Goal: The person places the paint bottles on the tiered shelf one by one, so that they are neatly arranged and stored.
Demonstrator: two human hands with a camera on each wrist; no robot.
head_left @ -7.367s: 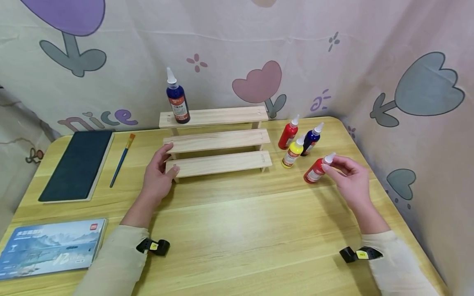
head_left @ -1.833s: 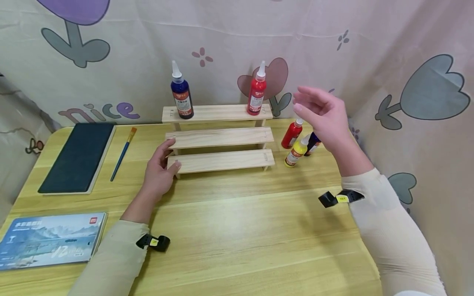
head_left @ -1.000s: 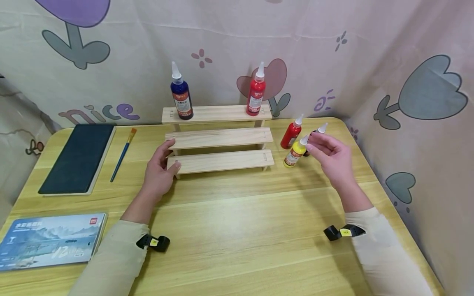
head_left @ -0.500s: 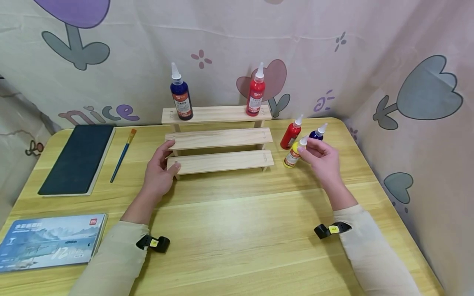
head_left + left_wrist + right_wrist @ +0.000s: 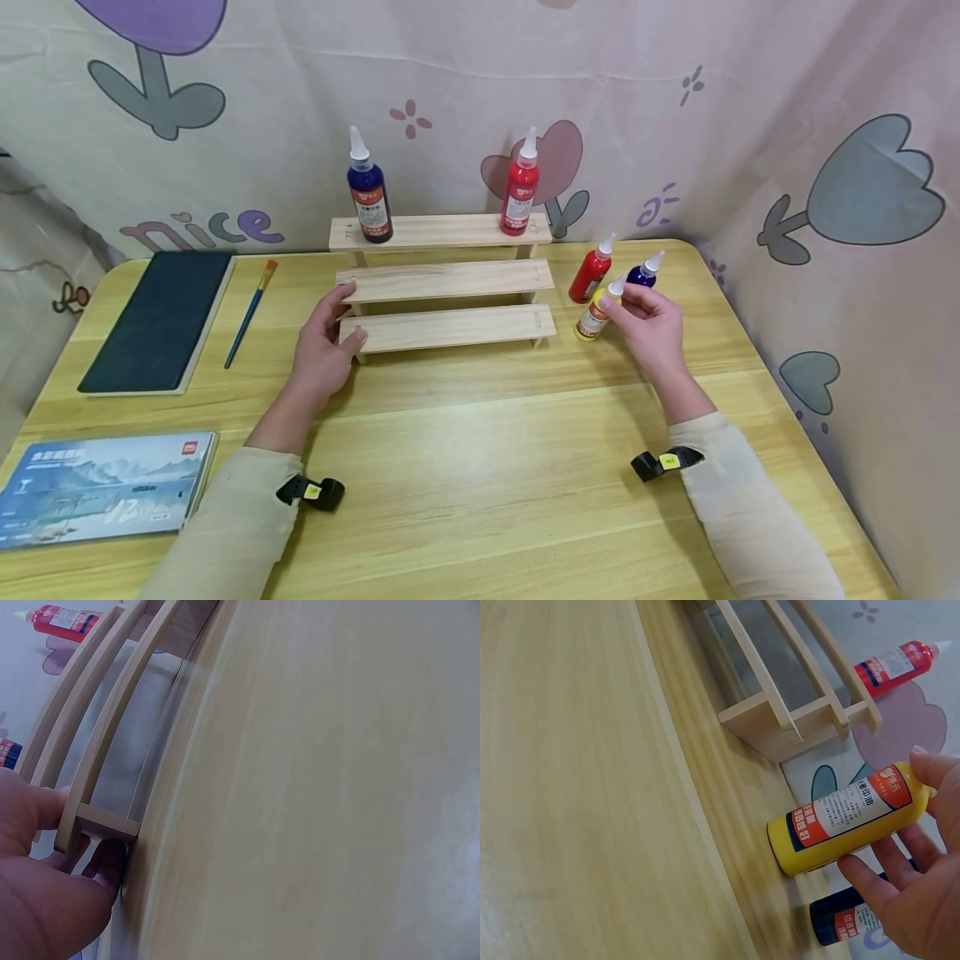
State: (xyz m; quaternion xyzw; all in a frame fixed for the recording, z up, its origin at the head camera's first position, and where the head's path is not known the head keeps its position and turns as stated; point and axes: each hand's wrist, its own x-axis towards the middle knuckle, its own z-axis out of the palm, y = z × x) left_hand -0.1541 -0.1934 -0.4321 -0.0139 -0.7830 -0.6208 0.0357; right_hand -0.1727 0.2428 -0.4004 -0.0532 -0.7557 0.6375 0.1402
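Note:
A three-tier wooden rack (image 5: 450, 282) stands at the back of the table. My left hand (image 5: 324, 346) grips its left end, thumb on the lowest shelf, as the left wrist view shows too. With my right hand (image 5: 654, 332) I hold a yellow bottle (image 5: 847, 817) near its top, between thumb and fingers; it stands upright on or just at the tabletop. A blue bottle (image 5: 367, 200) sits on the top shelf's left end and a red bottle (image 5: 519, 196) on its right end. Beside the yellow one are another red bottle (image 5: 589, 275) and a blue bottle (image 5: 643, 273), partly hidden by my right hand.
At the left lie a dark notebook (image 5: 157, 321), a paintbrush (image 5: 251, 312) and a blue box with a landscape picture (image 5: 105, 490). A patterned curtain (image 5: 420, 75) hangs behind the wooden table (image 5: 480, 475) and along its right side.
A red bottle has gone from the table's right side to the top shelf. My right hand has since come down from beside the rack and taken hold of the yellow bottle. The left hand stays put.

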